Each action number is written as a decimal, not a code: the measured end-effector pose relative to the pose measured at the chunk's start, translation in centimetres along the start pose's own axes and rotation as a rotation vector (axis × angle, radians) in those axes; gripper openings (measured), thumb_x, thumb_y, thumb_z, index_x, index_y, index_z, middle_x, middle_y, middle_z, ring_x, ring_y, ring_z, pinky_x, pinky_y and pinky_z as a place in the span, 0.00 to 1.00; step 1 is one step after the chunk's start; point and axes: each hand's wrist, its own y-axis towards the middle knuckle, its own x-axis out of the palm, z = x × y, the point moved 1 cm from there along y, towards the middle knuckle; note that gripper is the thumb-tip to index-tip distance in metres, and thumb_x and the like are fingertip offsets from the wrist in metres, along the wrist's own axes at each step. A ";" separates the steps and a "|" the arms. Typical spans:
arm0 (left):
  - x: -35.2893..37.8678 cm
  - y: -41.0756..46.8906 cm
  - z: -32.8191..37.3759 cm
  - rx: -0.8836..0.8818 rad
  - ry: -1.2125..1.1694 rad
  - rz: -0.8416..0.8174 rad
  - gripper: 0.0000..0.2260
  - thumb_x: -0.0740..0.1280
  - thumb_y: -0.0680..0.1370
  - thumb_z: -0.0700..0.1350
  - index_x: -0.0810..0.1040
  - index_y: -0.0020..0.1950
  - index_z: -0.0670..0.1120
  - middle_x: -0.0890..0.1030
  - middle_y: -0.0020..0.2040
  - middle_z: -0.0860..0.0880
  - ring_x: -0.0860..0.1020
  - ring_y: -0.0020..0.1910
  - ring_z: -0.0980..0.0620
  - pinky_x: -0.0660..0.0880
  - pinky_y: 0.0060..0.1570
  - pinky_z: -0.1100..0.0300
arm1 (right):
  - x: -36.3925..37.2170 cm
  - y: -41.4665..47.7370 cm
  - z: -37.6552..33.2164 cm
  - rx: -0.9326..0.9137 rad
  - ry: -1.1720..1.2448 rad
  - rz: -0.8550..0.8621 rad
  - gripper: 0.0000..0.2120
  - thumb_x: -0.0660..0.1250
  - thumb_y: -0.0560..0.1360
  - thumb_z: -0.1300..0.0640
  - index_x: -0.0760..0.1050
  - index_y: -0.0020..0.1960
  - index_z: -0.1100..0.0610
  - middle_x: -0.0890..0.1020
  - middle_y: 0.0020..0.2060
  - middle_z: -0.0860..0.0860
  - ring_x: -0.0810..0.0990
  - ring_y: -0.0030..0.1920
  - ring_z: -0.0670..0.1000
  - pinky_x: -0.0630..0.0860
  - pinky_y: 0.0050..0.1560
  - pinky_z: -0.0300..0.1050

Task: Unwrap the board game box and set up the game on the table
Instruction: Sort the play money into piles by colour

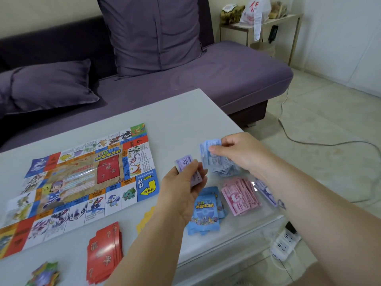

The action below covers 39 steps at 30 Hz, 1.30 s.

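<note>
Board (82, 182) lies unfolded, flat on the left half of the table (175, 120). Just right of it the left hand (183, 193) curls round a few purple notes (186, 162) — the right hand (237, 151) pinches blue notes (208, 149) beside them. Pink notes (241, 195), blue cards (206, 211) and red cards (105, 254) lie nearer — all on the table.

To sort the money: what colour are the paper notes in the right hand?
Light blue paper notes, best in the head view.

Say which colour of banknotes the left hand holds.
The purple notes: the left hand pinches them. The right hand holds blue notes, and the pink notes lie on the table.
</note>
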 end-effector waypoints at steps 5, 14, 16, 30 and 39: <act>-0.7 -0.5 0.6 -0.104 -0.153 -0.027 0.07 0.57 0.80 0.37 0.74 0.49 0.39 0.81 0.43 0.40 0.80 0.41 0.47 0.81 0.35 0.58 | -0.1 1.1 0.6 -0.033 -0.232 0.135 0.22 0.68 0.73 0.44 0.77 0.61 0.56 0.80 0.57 0.51 0.77 0.57 0.50 0.73 0.54 0.41; 0.7 -1.7 -0.8 0.036 0.180 -0.225 0.06 0.63 0.78 0.35 0.78 0.48 0.43 0.84 0.36 0.49 0.82 0.35 0.56 0.79 0.37 0.65 | -1.1 -3.1 -0.8 -0.025 -0.111 -0.113 0.18 0.73 0.67 0.41 0.81 0.42 0.57 0.81 0.35 0.47 0.76 0.35 0.43 0.70 0.38 0.38; 1.4 -2.1 -1.2 0.044 0.195 -0.242 0.07 0.64 0.77 0.35 0.79 0.48 0.44 0.84 0.36 0.49 0.82 0.34 0.56 0.80 0.39 0.65 | -1.4 -3.3 -0.2 -0.024 -0.135 -0.106 0.19 0.74 0.67 0.44 0.80 0.41 0.61 0.78 0.32 0.54 0.72 0.32 0.45 0.68 0.37 0.42; 2.9 -2.7 -3.3 -0.018 0.143 -0.192 0.08 0.61 0.79 0.34 0.77 0.53 0.40 0.84 0.37 0.47 0.82 0.34 0.55 0.79 0.33 0.65 | -7.4 -5.1 3.7 0.008 -0.306 0.081 0.19 0.73 0.68 0.44 0.79 0.55 0.51 0.81 0.49 0.45 0.78 0.46 0.42 0.68 0.40 0.33; 4.3 -2.9 -3.3 0.001 0.076 -0.264 0.09 0.58 0.79 0.33 0.78 0.49 0.39 0.84 0.41 0.42 0.83 0.37 0.50 0.80 0.36 0.61 | -5.0 -4.6 2.5 -0.031 -0.220 -0.092 0.18 0.73 0.69 0.44 0.74 0.31 0.56 0.71 0.21 0.44 0.65 0.24 0.43 0.63 0.31 0.40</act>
